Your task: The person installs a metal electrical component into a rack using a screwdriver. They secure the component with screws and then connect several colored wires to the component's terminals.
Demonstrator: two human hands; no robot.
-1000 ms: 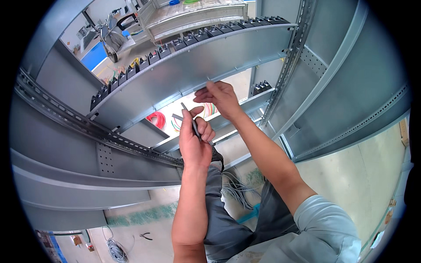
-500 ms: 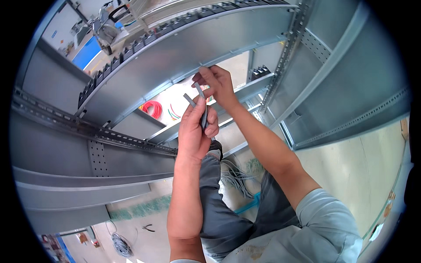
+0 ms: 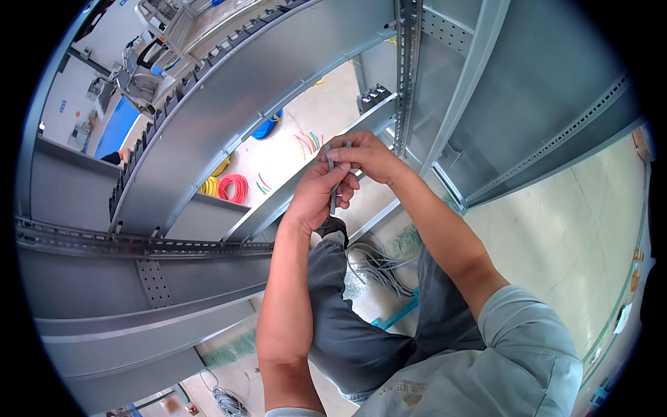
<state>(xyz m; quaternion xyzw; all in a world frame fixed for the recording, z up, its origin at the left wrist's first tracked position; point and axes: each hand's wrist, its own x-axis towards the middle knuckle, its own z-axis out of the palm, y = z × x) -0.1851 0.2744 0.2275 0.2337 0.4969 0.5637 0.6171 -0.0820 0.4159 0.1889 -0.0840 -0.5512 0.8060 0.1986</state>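
Left hand (image 3: 313, 193): clamping grey strips (image 3: 333, 203) — thumb lying across
Right hand (image 3: 368, 157): pinching the strips — up near their top ends
Red coil (image 3: 243, 187): lying beside yellow coil (image 3: 209, 186)

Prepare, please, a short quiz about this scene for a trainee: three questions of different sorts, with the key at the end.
1. Multiple choice. Which colour is the wire coil lying directly beside the yellow coil?
a) green
b) red
c) white

2. True or false? The left hand and the right hand are held far apart.

3. Fill in the missing word. The slim strip ends showing at the fingers are ____ in colour.

Key
1. b, red
2. False: the two hands are close together, with their fingers meeting.
3. grey
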